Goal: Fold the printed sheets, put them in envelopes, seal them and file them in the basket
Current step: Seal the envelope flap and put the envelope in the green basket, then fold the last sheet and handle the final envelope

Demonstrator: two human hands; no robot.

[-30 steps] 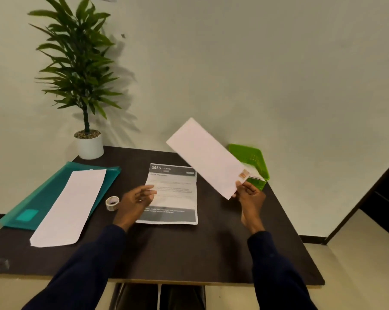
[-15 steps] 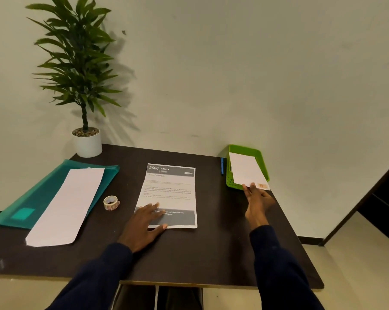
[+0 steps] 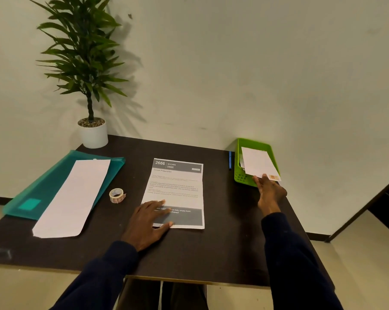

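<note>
Over at the green basket: one envelope going in, next sheet waiting.
Right hand has its fingertips on the envelope's near edge, which pokes out over the basket rim. Honestly I can't tell if that grip is a light pinch or just a nudge. Left hand lies flat and relaxed on the sheet's bottom corner, holding nothing, just pinning it mid-worktop. Paper's light and floppy and will probably skate on that dark surface, so I'd keep a palm on it and lift the bottom edge by a corner to start the fold. The spare envelope is on the teal folder at the left, with the tape roll between it and the sheet. Envelope's stiffer, so grab it by a long edge.
</note>
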